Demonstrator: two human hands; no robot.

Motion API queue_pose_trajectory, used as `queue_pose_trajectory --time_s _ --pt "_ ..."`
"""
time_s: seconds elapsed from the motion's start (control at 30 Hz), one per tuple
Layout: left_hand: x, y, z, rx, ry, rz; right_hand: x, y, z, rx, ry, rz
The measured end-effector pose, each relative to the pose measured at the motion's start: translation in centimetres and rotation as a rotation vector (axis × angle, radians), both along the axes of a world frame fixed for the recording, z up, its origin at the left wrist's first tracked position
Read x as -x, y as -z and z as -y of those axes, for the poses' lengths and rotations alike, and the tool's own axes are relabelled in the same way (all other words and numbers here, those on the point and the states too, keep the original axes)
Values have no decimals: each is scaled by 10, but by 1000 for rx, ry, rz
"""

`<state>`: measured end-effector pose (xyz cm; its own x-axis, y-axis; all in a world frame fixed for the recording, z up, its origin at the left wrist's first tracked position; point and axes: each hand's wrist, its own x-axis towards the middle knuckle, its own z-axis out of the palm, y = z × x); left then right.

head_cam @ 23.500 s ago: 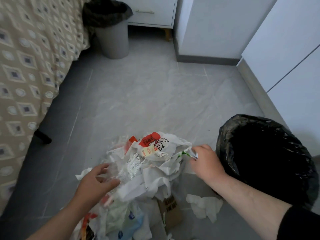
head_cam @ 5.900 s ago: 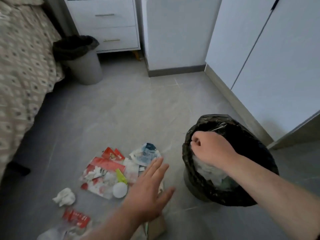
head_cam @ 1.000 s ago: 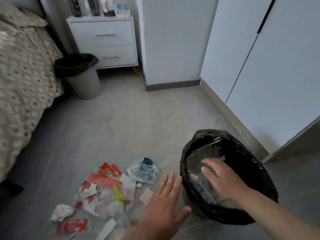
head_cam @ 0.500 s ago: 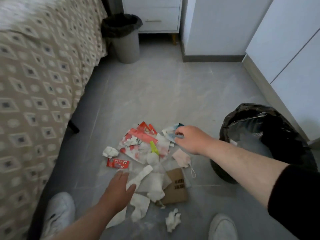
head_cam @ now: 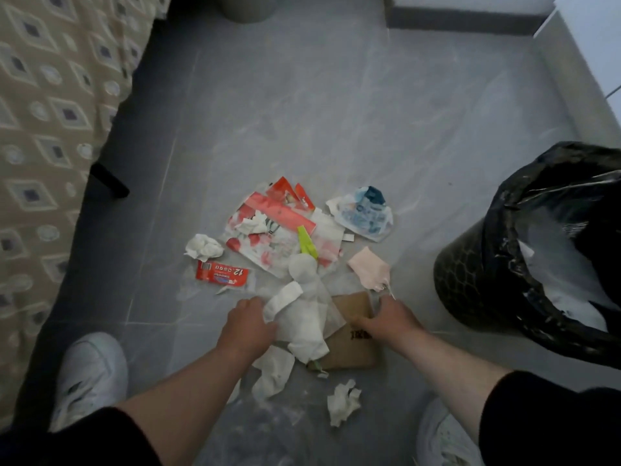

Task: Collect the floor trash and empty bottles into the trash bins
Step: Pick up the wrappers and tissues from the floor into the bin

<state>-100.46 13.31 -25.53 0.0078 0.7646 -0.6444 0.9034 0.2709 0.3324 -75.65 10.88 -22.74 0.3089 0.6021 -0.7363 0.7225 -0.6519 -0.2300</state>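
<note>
A heap of trash lies on the grey floor: red and white wrappers (head_cam: 268, 227), a blue and white pouch (head_cam: 364, 215), a small red packet (head_cam: 221, 272), crumpled tissues (head_cam: 203, 247), a pink mask (head_cam: 368, 269) and white paper (head_cam: 302, 314) over a brown cardboard piece (head_cam: 353, 344). My left hand (head_cam: 247, 326) grips the left edge of the white paper. My right hand (head_cam: 389, 317) presses down on the cardboard, fingers curled at its edge. The bin with the black bag (head_cam: 504, 237) stands at the right, white trash inside.
A bed with a patterned cover (head_cam: 43, 129) runs along the left, its black leg (head_cam: 109, 179) near the heap. A second grey bin (head_cam: 247, 10) shows at the top edge. White cabinets (head_cam: 594, 45) stand at the right. My white shoes (head_cam: 89, 371) flank the heap.
Since half a second ago my right hand has drawn back from the blue pouch to the cardboard. My left hand has closed on the white paper. The camera has tilted further down.
</note>
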Motion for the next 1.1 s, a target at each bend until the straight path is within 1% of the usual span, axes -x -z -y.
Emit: queue_pose_trajectory --time_s 0.1,0.17,0.27,0.37,0.5,0.53,0.6,0.63,0.67,0.77,0.83,0.9,1.03,1.1 --pt "2 11 -3 -57 145 -117 5 10 -1 -86 75 -19" --pt "2 15 -6 -62 149 -130 10 17 -1 -108 126 -29" --pt "4 16 -9 -30 49 -59 12 25 0 -94 153 -33" --pt "9 15 -9 -10 47 19 11 26 -2 -126 159 -76" --pt "11 16 -6 -38 34 86 7 24 -5 -173 192 -109" --pt "10 17 -4 -53 51 67 7 23 -4 -188 168 -64" --pt "8 18 0 -69 145 -33 9 25 -1 -239 63 105" --pt "6 18 1 -82 189 -68 11 24 1 -262 24 148" --pt "4 19 3 -93 209 -81 13 24 2 -250 11 143" --pt "2 21 6 -86 162 -56 21 29 4 -112 38 58" --pt "1 22 7 -70 132 -36 22 32 5 -82 59 38" --pt "-1 22 7 -57 86 0 21 33 5 -82 87 -5" --pt "3 16 6 -47 -76 83 10 22 -2 -133 177 -240" --pt "4 6 2 -47 -146 182 3 10 -9 -160 164 -260"
